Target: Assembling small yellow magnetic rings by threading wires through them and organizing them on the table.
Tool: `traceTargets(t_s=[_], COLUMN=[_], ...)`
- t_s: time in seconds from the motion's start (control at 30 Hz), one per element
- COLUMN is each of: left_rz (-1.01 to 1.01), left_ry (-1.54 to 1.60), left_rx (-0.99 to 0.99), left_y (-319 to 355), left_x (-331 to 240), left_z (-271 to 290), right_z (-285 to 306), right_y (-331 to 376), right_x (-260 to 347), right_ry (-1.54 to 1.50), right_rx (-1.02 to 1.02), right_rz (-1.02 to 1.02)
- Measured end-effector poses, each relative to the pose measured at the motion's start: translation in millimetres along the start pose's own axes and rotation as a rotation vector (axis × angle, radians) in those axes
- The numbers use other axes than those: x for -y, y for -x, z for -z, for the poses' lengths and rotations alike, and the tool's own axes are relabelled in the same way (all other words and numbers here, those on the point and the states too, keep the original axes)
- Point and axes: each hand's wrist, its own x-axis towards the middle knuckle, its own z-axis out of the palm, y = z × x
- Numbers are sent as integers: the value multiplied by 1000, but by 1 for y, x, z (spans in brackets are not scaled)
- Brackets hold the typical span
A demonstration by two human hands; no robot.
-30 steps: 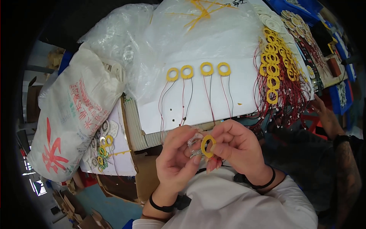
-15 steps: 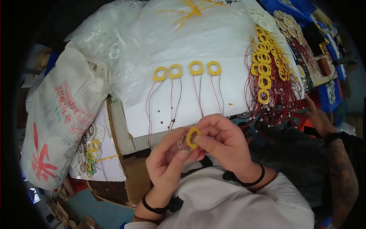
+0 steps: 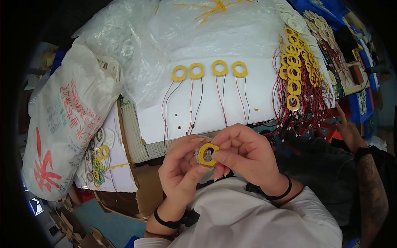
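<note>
Close in front of my body, both hands meet around a yellow ring point(image 3: 201, 155) with flattened sides. My right hand point(image 3: 248, 157) pinches the ring's right side between thumb and fingers. My left hand point(image 3: 178, 167) is curled around a clear plastic piece point(image 3: 197, 153), which shows at the ring's left edge and seems to lie behind it. The left thumb touches the ring's lower edge. Fingers hide most of the clear piece. Beyond my hands, several similar yellow rings point(image 3: 220, 73) lie in a row on a white sheet point(image 3: 157, 120), each trailing a red and a black wire.
A heap of yellow rings with red wires point(image 3: 293, 89) lies to the right, beside white discs point(image 3: 295, 22). Clear plastic bags point(image 3: 198, 37) cover the far side. A white sack point(image 3: 68, 120) stands at left. Another person's hand point(image 3: 347, 130) rests at the right.
The yellow ring has turned from a slant to face up more fully and now overlaps the clear piece. My hands stay close together. The view has shifted slightly.
</note>
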Motion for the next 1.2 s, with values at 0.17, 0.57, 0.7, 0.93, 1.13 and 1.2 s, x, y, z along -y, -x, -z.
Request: traceTargets(t_s=[0.17,0.57,0.7,0.93,1.13,1.2], left_rz=[-21,55,59,51,-4,10], left_ry=[-61,38,40,-63,-77,-71], left_rx=[16,61,57,50,17,-18], left_y=[1,0,1,2,4,5], left_x=[1,2,3,0,7,9], left_z=[1,6,5,-4,0,-1], right_z=[-1,2,5,5,4,4], right_y=[0,0,-4,-5,-6,-7], right_x=[0,3,0,-8,-12,-13], right_ry=[-7,-2,37,11,54,37], right_rx=[-13,13,23,-20,-3,7], right_rz=[-39,-101,-103,-83,-88,-80])
